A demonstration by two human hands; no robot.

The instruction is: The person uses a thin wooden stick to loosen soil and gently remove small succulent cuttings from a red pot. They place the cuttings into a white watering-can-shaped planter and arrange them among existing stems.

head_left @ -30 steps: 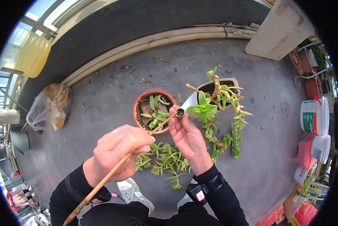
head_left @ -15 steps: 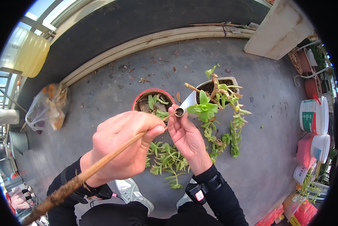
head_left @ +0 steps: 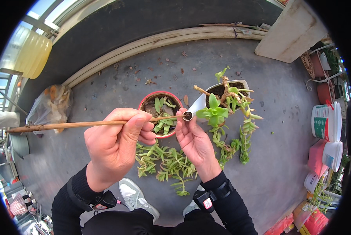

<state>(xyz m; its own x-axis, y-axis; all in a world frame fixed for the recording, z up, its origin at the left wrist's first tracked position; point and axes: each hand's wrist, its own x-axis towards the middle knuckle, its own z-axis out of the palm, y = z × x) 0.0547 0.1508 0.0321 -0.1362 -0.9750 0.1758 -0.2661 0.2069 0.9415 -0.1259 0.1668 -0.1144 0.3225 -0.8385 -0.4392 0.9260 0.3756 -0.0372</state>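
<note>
A long thin wooden stick (head_left: 71, 125) lies nearly level in my left hand (head_left: 112, 143), pinched between thumb and fingers. Its right end meets the mouth of a white pot's spout (head_left: 199, 103); how far it goes in, I cannot tell. Dark soil shows inside that mouth. My right hand (head_left: 199, 150) has its fingertips around the spout's end, palm turned up. From the white pot grows a trailing succulent (head_left: 213, 112) with brown stems and green leaves. Behind my hands stands a round red-rimmed pot (head_left: 159, 93) with loose green leaves in it. Several succulent cuttings (head_left: 177, 164) lie on the floor below.
A clear plastic bag (head_left: 52, 102) sits on the grey floor at the left. At the right stand white buckets (head_left: 327, 121), a pink tub (head_left: 317, 156) and more pots. Long pale poles (head_left: 152, 41) run along the far wall. My shoes (head_left: 135, 197) are at the bottom.
The stick has swung from a steep diagonal to nearly level, its free end now at the far left. My left hand has shifted left and turned; my right hand stays on the spout.
</note>
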